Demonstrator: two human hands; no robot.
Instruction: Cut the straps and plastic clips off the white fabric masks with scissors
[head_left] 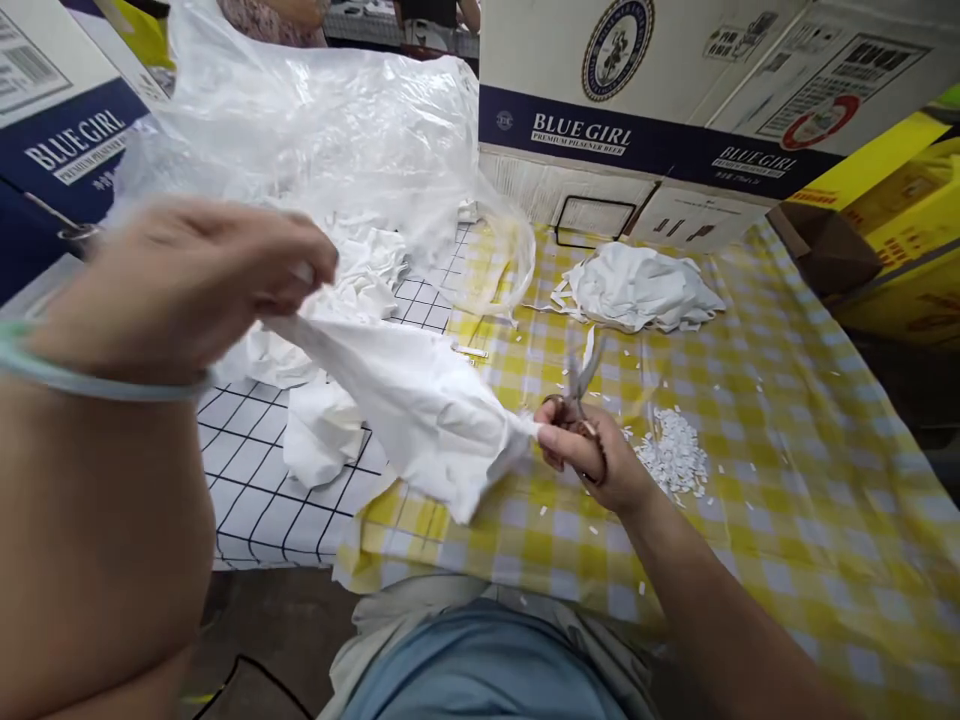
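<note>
A white piece of cloth (442, 400) is stretched between my two hands above the table edge. My left hand (217, 255), blurred by motion, is raised and closed on its upper left corner. My right hand (592, 450) pinches the opposite end between thumb and fingers. Scissors (577, 385) hang on the fingers of that same hand, blades pointing up and away from me, not touching the cloth. Under and beyond my left hand lies a heap of crumpled white cloth pieces (322, 430). A neater pile of white cloth (637, 285) rests at the back right.
Small white snippets (675, 455) are heaped right of my right hand, with more scattered over the yellow checked tablecloth (810, 480). A large clear plastic bag (322, 120) stands behind. Cardboard boxes (645, 120) line the back, another box (67, 130) the left. People are partly visible beyond.
</note>
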